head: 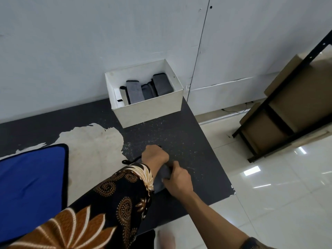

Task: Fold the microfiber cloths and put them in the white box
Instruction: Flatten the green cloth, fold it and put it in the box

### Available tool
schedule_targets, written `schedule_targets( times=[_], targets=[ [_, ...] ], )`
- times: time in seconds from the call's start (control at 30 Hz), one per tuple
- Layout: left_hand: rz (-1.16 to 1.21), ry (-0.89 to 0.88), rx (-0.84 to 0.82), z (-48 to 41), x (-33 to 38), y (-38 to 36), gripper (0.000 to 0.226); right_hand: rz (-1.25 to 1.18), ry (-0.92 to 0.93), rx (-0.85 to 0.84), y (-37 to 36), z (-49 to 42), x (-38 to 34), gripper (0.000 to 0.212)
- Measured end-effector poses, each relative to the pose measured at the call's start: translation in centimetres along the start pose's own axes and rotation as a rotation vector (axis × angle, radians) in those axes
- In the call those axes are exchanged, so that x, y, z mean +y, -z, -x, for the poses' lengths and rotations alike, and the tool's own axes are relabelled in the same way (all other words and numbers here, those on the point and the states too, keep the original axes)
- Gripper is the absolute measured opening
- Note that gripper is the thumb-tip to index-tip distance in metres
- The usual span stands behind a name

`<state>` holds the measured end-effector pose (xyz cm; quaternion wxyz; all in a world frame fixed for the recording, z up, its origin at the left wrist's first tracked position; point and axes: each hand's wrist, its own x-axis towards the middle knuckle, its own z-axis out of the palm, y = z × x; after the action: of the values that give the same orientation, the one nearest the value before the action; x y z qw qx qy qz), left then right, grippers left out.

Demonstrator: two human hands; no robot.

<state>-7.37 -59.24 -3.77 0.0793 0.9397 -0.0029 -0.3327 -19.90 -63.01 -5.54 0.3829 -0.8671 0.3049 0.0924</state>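
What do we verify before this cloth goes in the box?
1. Hold on gray cloth: ok, left hand and right hand both grip it.
2. Fold finished: cannot tell, the hands cover most of it.
3. White box open and upright: ok.
4. Room in box: ok, folded cloths fill the middle and right; space shows at its left end.
5. Blue cloth folded: not ok, it lies spread flat at the left.

Box [149, 109] at back of table [179, 139] w/ folded cloths [135, 92] in it, cloth [159, 184] in front, shelf [279, 119] to rt
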Motion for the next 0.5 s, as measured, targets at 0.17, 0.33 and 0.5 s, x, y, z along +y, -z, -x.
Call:
schedule_targets(
  times=[0.17,0.33,0.5],
  targets=[
    [0.368,0.056,-0.077,-0.5,-1.5,0.8,0.038,0.078,0.071,0.066,-0.6,1.0,-0.5,0.026],
    [0.813,0.115,-0.245,0.1,-4.3,2.8,0.021,0.248,0.234,0.177,-2.4,2.7,-1.0,0.033],
    [0.841,0.129,-0.197,-0.5,-7.9,3.8,0.019,0.455,0.463,0.211,-3.6,3.2,-0.9,0.042]
  ],
)
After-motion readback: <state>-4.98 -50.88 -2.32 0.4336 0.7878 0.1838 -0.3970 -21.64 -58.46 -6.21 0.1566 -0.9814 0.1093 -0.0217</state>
